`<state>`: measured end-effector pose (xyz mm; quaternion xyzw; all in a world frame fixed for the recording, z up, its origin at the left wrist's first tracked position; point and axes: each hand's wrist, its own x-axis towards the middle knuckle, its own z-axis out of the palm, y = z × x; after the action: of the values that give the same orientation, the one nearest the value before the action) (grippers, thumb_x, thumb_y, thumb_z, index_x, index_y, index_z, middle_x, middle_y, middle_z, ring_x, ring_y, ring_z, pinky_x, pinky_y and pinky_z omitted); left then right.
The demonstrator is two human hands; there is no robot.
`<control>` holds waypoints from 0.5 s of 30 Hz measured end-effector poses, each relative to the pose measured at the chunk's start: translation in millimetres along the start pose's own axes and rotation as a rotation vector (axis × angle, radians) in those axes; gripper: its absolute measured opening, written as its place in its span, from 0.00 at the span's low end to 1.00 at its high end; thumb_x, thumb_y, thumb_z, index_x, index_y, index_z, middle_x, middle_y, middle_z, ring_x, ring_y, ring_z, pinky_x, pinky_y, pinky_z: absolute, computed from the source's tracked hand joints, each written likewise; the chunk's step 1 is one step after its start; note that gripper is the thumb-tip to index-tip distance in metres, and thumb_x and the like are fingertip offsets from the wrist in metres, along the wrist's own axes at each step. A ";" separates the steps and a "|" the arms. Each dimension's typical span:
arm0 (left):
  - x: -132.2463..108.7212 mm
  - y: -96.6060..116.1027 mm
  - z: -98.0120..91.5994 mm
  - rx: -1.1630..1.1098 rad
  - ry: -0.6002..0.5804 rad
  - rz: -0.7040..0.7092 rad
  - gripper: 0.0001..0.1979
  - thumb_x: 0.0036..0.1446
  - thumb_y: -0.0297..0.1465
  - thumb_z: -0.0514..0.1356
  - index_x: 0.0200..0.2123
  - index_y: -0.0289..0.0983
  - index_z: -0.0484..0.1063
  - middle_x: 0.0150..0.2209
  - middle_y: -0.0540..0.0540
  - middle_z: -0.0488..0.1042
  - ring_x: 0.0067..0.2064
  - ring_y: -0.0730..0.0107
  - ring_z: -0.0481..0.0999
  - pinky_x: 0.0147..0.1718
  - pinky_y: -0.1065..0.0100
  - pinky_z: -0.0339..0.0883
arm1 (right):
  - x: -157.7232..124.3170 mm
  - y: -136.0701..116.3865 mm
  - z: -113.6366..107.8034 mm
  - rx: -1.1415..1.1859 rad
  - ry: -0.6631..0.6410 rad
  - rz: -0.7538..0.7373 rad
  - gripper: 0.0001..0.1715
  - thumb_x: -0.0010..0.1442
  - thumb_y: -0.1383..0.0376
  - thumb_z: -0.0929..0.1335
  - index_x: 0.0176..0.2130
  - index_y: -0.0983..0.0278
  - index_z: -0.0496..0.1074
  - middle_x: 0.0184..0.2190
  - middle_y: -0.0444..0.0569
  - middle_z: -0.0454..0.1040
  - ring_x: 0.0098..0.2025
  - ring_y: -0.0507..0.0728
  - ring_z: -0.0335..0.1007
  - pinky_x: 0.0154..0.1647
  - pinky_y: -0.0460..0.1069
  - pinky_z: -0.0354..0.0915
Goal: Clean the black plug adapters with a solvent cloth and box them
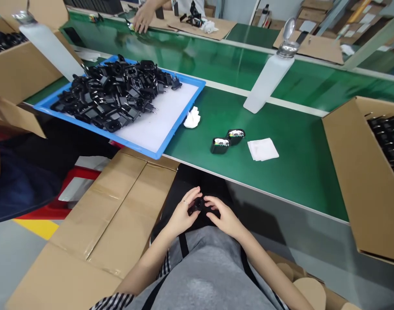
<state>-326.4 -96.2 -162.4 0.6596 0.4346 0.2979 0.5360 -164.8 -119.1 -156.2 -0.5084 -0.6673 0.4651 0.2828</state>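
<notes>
Over my lap, my left hand (183,215) curls its fingers and thumb around a small black plastic plug housing (197,205), dark against my dark clothing. Just to its right is my right hand (225,218), fingers bent and apart from the thumb; whether its fingertips touch the housing is hard to make out. On the green bench ahead stand two black housings (220,146) with white and green parts showing in their open tops. A folded white cloth (263,149) lies to their right, and a crumpled white tissue (192,118) to their left.
A blue-rimmed tray (161,148) bears a heap of black plug adapters (116,92). White pump bottles (269,82) stand on the bench. Cardboard boxes (345,172) flank both sides. A co-worker's hand (144,17) is across the bench; another person sits at left.
</notes>
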 end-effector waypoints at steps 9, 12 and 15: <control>10.5 53.3 -13.0 -0.243 0.035 0.093 0.28 0.46 0.21 0.52 0.51 0.43 0.51 0.54 0.48 0.53 0.55 0.68 0.52 0.52 0.65 0.47 | 11.7 -52.4 -25.2 -0.491 0.109 -0.416 0.21 0.53 0.68 0.60 0.48 0.63 0.56 0.46 0.53 0.58 0.46 0.55 0.56 0.43 0.52 0.60; 19.0 65.2 -7.4 -0.726 0.168 -0.185 0.17 0.45 0.27 0.55 0.42 0.39 0.63 0.47 0.44 0.64 0.49 0.65 0.61 0.47 0.64 0.55 | 16.6 -57.8 -32.9 -0.615 0.166 -0.540 0.18 0.54 0.69 0.60 0.46 0.66 0.58 0.45 0.55 0.60 0.45 0.56 0.56 0.42 0.51 0.60; 25.1 76.5 0.6 -1.027 0.163 -0.389 0.12 0.46 0.31 0.55 0.36 0.34 0.67 0.38 0.42 0.70 0.42 0.65 0.68 0.41 0.65 0.61 | 17.9 -64.2 -42.8 -0.751 0.150 -0.623 0.15 0.52 0.71 0.61 0.43 0.65 0.62 0.42 0.53 0.63 0.40 0.56 0.60 0.36 0.50 0.62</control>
<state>-295.3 -77.7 -90.4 0.1958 0.3875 0.4170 0.7985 -160.9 -91.3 -82.2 -0.3834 -0.8870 0.0477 0.2529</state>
